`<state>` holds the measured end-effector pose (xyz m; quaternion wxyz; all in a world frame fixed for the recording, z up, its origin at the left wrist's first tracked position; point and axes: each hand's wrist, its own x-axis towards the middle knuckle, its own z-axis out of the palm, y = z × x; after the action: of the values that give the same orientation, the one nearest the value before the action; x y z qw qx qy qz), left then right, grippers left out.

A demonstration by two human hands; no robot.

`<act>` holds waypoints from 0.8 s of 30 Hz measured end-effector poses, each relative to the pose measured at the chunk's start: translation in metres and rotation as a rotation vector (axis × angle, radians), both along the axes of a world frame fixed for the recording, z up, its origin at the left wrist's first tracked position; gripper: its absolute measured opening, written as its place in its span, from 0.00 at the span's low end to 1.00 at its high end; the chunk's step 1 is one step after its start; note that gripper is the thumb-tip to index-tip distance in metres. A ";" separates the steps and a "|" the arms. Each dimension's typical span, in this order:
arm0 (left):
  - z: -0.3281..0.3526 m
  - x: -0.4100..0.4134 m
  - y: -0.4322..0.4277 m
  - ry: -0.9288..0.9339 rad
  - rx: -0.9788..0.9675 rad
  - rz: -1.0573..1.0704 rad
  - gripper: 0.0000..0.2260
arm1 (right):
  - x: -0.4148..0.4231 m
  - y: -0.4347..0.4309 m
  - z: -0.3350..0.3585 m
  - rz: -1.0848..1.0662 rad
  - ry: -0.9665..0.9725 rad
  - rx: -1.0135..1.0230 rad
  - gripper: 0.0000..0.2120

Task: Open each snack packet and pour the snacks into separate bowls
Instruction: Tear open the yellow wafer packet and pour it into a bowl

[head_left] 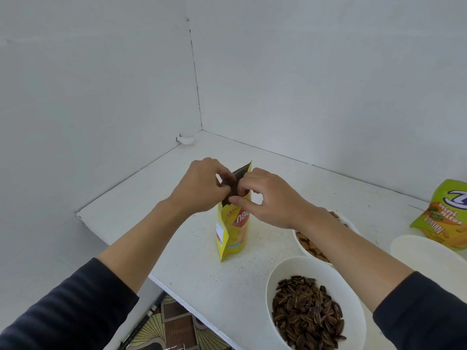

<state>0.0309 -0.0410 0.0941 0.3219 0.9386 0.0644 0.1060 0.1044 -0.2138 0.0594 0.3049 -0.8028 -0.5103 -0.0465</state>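
A yellow snack packet [233,233] stands upright on the white table [192,261]. My left hand [199,188] pinches the left side of its top edge and my right hand [267,198] pinches the right side, thumbs and fingers curled on the dark inner seal. A white bowl [285,269] at the lower right holds dark sunflower seeds [307,314]. Behind my right forearm a second white bowl [302,247] holds pale brown snacks. A third white bowl [417,251] at the right edge shows no contents. A green Mini Bites packet [444,213] stands at the far right.
The table sits in a corner of two white walls. Its left edge [113,251] drops off to a patterned floor [171,329] below. A small white fitting [185,140] sits in the back corner.
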 end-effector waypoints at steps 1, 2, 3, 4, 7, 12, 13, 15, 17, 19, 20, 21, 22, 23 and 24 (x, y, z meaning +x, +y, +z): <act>-0.003 0.001 0.003 -0.038 0.026 0.028 0.10 | 0.000 -0.002 -0.001 -0.026 -0.013 0.008 0.18; -0.006 0.001 0.006 -0.072 0.047 0.053 0.10 | 0.001 -0.004 -0.001 -0.050 -0.023 0.020 0.19; -0.009 0.001 0.010 -0.106 0.059 0.075 0.10 | 0.002 -0.007 -0.001 -0.069 -0.028 0.032 0.19; -0.012 0.000 0.014 -0.136 0.061 0.095 0.10 | 0.003 -0.010 -0.001 -0.083 -0.028 0.038 0.20; -0.017 -0.003 0.021 -0.162 0.027 0.145 0.10 | 0.006 -0.015 -0.002 -0.096 -0.024 0.013 0.20; -0.010 -0.001 0.014 -0.024 0.028 -0.033 0.13 | 0.006 -0.011 -0.002 -0.024 -0.029 -0.036 0.12; -0.009 -0.001 0.012 -0.005 0.040 -0.067 0.14 | 0.006 -0.009 -0.003 0.004 -0.025 -0.042 0.10; -0.007 0.001 0.013 0.013 0.058 -0.067 0.16 | 0.008 -0.009 -0.005 0.034 -0.012 -0.050 0.08; -0.004 0.002 0.021 0.007 0.045 0.000 0.15 | 0.012 -0.013 -0.007 0.031 -0.025 -0.055 0.07; -0.001 0.003 0.032 -0.017 0.002 0.083 0.11 | 0.016 -0.017 -0.006 0.026 -0.026 -0.053 0.08; -0.001 0.004 0.037 -0.037 -0.018 0.117 0.10 | 0.016 -0.018 -0.006 0.029 -0.021 -0.055 0.08; -0.002 0.006 0.041 -0.054 -0.032 0.140 0.10 | 0.016 -0.018 -0.005 0.035 -0.022 -0.065 0.08; -0.003 0.007 0.042 -0.059 -0.041 0.150 0.11 | 0.016 -0.017 -0.004 0.040 -0.032 -0.080 0.08; -0.004 0.007 0.041 -0.055 -0.045 0.150 0.11 | 0.015 -0.016 -0.004 0.039 -0.046 -0.096 0.09; -0.006 0.008 0.041 -0.049 -0.049 0.141 0.11 | 0.015 -0.015 -0.005 0.033 -0.061 -0.104 0.09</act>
<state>0.0385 0.0000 0.0880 0.3379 0.9208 0.1251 0.1496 0.1192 -0.2288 0.0548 0.2479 -0.8072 -0.5343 -0.0394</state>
